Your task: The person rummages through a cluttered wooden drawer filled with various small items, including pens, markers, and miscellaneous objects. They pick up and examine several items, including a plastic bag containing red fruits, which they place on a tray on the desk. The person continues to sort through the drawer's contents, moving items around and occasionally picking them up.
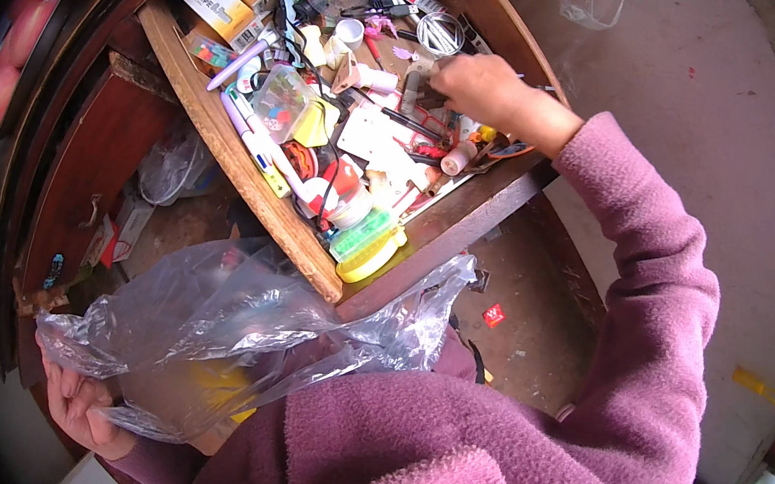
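Note:
A pulled-out wooden drawer [422,258] full of small items lies before me. Inside its right side is my right hand [472,87], fingers bent down among the clutter; whether they pinch anything is hidden. Close to those fingers lie a coil of white cable [440,34], a grey cylindrical piece [410,91] and a black pen [404,122]. At the lower left my left hand [76,399] grips the edge of a clear plastic bag [214,314], which spreads below the drawer's front corner. Something yellow shows blurred through the bag.
Two white-and-yellow boxes [214,4] stand in the drawer's left back part. A yellow-rimmed case [372,253] sits at its front corner. An open cabinet door [95,179] is on the left. A red wrapper [494,316] lies on the floor, and a wall [670,133] rises at right.

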A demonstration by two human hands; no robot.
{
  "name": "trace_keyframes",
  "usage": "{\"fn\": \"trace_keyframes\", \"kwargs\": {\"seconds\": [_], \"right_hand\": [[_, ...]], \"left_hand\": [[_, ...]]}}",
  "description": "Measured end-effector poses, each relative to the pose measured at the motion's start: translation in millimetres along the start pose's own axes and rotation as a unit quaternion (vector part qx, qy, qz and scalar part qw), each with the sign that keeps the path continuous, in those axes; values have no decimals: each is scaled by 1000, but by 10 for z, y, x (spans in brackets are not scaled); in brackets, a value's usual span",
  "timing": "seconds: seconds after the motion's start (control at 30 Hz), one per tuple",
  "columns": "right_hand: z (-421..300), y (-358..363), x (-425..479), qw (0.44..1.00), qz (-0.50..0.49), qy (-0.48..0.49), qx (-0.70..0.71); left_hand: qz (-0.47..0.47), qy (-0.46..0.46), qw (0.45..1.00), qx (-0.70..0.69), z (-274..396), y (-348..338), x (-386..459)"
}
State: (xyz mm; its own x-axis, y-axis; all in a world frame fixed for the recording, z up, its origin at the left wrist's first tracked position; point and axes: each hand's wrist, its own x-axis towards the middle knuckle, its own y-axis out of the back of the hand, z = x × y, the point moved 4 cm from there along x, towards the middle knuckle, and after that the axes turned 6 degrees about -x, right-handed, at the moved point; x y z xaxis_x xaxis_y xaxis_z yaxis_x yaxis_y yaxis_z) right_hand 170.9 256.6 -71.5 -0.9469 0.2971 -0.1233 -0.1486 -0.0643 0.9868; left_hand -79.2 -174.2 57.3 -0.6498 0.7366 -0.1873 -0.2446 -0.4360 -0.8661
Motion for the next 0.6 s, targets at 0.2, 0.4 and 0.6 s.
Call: {"fn": "trace_keyframes", "kwargs": {"seconds": [0.2, 0.4, 0.6], "right_hand": [[-90, -47, 91, 996, -79, 36, -5], [149, 507, -40, 974, 30, -56, 217], [-9, 318, -163, 992, 28, 89, 82]], "left_hand": [[6, -14, 1000, 16, 24, 26, -31], [4, -16, 1000, 25, 66, 56, -32], [-10, 3, 1000, -14, 36, 55, -22]]}}
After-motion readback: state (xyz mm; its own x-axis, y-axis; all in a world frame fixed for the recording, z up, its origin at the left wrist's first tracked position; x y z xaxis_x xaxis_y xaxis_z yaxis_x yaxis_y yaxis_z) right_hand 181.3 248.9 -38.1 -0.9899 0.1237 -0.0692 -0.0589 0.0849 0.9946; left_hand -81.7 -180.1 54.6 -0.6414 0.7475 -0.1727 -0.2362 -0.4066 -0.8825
